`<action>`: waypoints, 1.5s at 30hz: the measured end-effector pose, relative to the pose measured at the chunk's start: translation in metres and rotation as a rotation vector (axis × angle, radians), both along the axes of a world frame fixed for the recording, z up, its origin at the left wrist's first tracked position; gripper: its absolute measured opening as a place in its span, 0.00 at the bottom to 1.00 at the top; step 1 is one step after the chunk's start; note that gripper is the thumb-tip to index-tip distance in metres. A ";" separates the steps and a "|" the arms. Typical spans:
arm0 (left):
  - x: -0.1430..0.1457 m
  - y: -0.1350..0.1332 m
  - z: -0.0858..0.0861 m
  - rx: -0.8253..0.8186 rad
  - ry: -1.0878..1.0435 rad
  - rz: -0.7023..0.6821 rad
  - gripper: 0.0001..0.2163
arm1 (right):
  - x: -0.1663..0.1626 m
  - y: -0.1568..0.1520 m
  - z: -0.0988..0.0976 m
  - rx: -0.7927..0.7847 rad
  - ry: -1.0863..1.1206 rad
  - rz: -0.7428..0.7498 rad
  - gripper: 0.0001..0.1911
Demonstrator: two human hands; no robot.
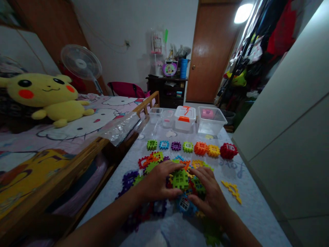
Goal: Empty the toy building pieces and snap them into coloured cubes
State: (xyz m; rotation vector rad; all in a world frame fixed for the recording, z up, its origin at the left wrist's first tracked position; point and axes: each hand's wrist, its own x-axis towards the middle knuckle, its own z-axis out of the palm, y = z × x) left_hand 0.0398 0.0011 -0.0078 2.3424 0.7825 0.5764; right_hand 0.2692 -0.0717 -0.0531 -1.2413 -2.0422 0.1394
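My left hand [163,180] curls round a light green notched building block [180,179] with a window grid, its thumb along the near edge. Just to the right, my right hand [209,190] has its fingers and thumb bent round a darker green block [198,185], partly hidden by the palm. Beneath both hands spreads a loose pile of plastic interlocking blocks. A blue block [185,204] with a white window lies by my right thumb, and purple blocks [130,179] lie left of my left hand.
Beyond the pile runs a row of sorted blocks, from a green one [151,145] to a red stack [228,151]. Clear plastic boxes [212,120] stand at the table's far end. A yellow triangular piece [232,191] lies at the right. A wooden bed rail [102,147] borders the left side.
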 end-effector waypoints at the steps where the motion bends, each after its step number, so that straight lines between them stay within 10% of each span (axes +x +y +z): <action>1: 0.002 -0.001 0.000 0.011 0.000 -0.017 0.32 | 0.000 -0.001 -0.001 -0.013 -0.003 0.010 0.32; 18: 0.014 -0.004 -0.004 0.018 0.049 -0.138 0.30 | -0.005 -0.003 0.004 -0.119 0.162 0.067 0.18; 35: 0.025 -0.017 0.000 0.155 0.175 0.021 0.23 | -0.005 -0.005 0.002 -0.101 0.174 0.022 0.17; 45: -0.053 0.106 0.010 0.217 0.496 0.457 0.21 | 0.012 -0.002 -0.002 -0.020 0.200 -0.141 0.17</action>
